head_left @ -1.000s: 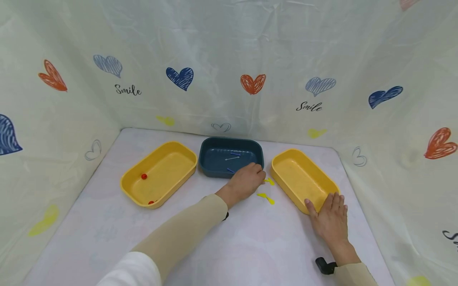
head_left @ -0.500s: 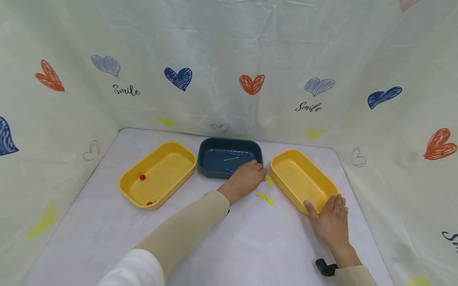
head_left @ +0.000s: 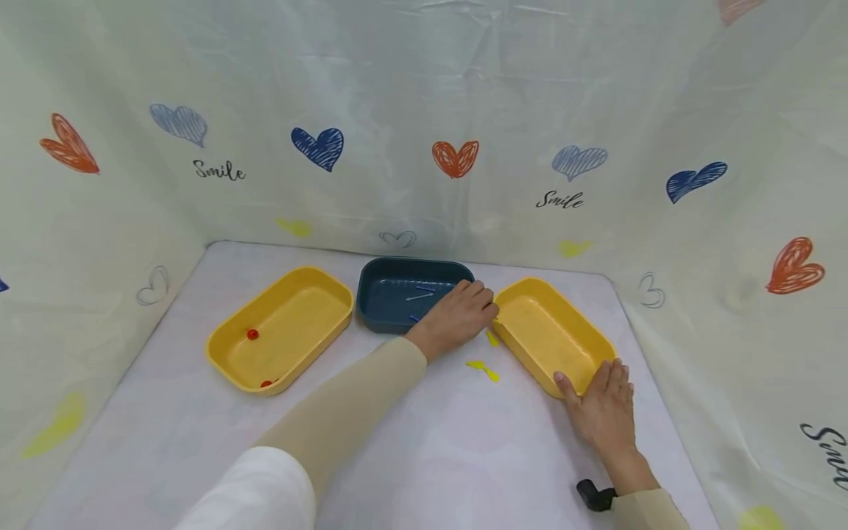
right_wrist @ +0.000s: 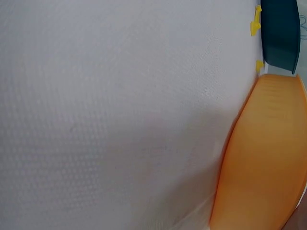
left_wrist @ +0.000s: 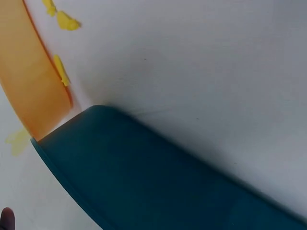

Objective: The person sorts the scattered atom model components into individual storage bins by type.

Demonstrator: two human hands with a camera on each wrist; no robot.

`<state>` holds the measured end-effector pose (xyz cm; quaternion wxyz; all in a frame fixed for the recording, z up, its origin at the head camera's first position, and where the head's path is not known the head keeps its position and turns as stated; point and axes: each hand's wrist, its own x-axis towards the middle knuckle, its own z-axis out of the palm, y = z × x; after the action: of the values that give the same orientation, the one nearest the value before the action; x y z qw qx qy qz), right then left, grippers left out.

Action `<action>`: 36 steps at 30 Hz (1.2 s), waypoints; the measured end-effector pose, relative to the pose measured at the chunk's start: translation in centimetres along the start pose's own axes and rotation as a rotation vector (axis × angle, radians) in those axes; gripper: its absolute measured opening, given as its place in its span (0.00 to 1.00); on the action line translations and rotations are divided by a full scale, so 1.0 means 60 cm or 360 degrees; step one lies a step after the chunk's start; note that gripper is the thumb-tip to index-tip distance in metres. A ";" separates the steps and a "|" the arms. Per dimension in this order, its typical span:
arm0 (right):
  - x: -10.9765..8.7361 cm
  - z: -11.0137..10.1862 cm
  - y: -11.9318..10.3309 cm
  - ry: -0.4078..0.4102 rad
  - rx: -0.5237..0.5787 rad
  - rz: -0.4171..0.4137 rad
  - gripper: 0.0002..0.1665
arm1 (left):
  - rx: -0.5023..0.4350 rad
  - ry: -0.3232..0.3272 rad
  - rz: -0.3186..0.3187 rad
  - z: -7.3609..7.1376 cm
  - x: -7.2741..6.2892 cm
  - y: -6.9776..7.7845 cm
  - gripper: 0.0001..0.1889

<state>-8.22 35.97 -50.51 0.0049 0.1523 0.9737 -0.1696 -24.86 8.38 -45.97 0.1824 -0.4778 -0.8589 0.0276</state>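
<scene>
My left hand (head_left: 457, 313) reaches over the near right corner of the dark teal tray (head_left: 380, 324), fingers curled at the left rim of the right-hand yellow tray (head_left: 570, 302). A small yellow piece (head_left: 496, 318) shows at its fingertips, mostly hidden by the hand. Just below them, another yellow piece (head_left: 492, 338) lies on the table, and a bow-tie-shaped yellow piece (head_left: 483, 369) lies nearer. With fingers straight, my right hand (head_left: 604, 412) rests against the near end of that yellow tray. In the left wrist view, yellow pieces (left_wrist: 61, 70) lie beside the orange-looking tray.
A second yellow tray (head_left: 232, 327) stands at the left with red round pieces (head_left: 252, 334) inside. Thin blue and grey sticks (head_left: 419, 297) lie in the teal tray. A black object (head_left: 594, 495) sits by the right wrist. A heart-printed curtain (head_left: 503, 88) encloses the table.
My left hand has moved up and right from beside the yellow pieces to the right-hand yellow tray's rim. My right hand stays against the tray. The head view has shifted slightly.
</scene>
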 end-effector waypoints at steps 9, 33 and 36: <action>-0.001 -0.002 -0.001 0.0013 0.0022 -0.0007 0.70 | 0.0016 0.0036 -0.0030 0.012 0.034 0.002 0.08; 0.004 0.004 0.001 0.0072 -0.0001 -0.0023 0.69 | -0.0041 -0.0130 -0.0030 0.061 0.118 0.071 0.10; 0.004 0.001 0.003 0.0076 -0.0002 -0.0020 0.69 | -0.0041 -0.0202 -0.0035 0.061 0.125 0.078 0.12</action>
<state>-8.41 36.17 -50.65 -0.0192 0.1501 0.9746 -0.1654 -25.89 17.62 -48.24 0.1217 -0.4681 -0.8741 0.0448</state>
